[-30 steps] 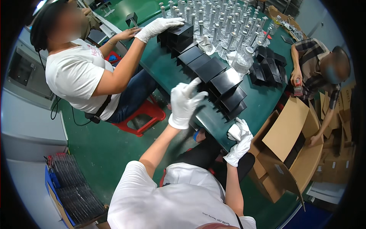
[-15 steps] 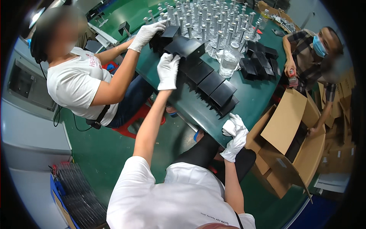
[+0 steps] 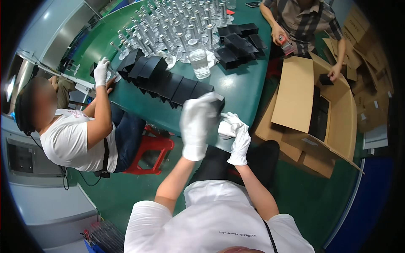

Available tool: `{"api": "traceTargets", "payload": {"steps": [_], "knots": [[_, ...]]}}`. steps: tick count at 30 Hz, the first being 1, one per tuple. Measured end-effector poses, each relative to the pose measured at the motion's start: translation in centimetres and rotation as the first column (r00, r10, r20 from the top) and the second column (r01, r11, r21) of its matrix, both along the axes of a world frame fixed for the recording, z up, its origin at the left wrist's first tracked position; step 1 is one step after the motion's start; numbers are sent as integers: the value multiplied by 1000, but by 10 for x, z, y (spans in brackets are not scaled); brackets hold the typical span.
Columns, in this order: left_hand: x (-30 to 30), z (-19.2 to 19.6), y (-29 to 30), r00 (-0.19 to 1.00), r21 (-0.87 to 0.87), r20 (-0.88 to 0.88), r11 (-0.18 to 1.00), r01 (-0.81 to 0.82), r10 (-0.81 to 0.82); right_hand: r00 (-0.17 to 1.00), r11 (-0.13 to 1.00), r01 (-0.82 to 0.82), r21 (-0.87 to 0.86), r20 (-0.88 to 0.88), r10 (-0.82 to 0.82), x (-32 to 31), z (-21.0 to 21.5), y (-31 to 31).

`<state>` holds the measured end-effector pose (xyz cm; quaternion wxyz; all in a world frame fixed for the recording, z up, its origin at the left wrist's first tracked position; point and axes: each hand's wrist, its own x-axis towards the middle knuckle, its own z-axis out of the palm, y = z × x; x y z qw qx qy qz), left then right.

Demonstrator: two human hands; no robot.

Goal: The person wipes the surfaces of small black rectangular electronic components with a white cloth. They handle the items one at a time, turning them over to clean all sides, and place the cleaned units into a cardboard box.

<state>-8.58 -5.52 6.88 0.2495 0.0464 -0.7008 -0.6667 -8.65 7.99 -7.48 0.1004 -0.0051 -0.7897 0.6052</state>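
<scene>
L hand (image 3: 197, 126) in a white glove is blurry; can't tell its grip. R hand (image 3: 237, 134) pinches a small white piece (image 3: 225, 130) near the black box (image 3: 217, 101) at the tabletop (image 3: 240, 84) edge. A bump could knock that box off.

The black box (image 3: 218, 102), small and with a pale edge at its top, is at the near end of the row of black boxes (image 3: 166, 80) on the green table (image 3: 244, 90), mostly hidden behind the blurred gloved left hand (image 3: 197, 122), close by the gloved right hand (image 3: 236, 130).
</scene>
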Motion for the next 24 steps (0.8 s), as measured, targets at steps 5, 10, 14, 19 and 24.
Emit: {"api": "traceTargets", "payload": {"steps": [5,10,14,19,24], "knots": [[-106,-41,72,947,857,-23,482,183,-319,996,988,79,-132,48,-74,9,-14,48],[-237,-110,61,947,987,134,127,-100,-291,961,988,-153,30,236,142,44,-18,144],[-291,-137,41,955,956,282,110,-272,-88,972,612,-236,755,193,138,71,-30,182],[-284,-136,48,933,865,335,347,-361,136,983,647,-172,743,169,68,76,-30,189],[-183,-102,91,979,841,196,503,-197,56,888,991,9,-130,457,52,38,-42,181]]}}
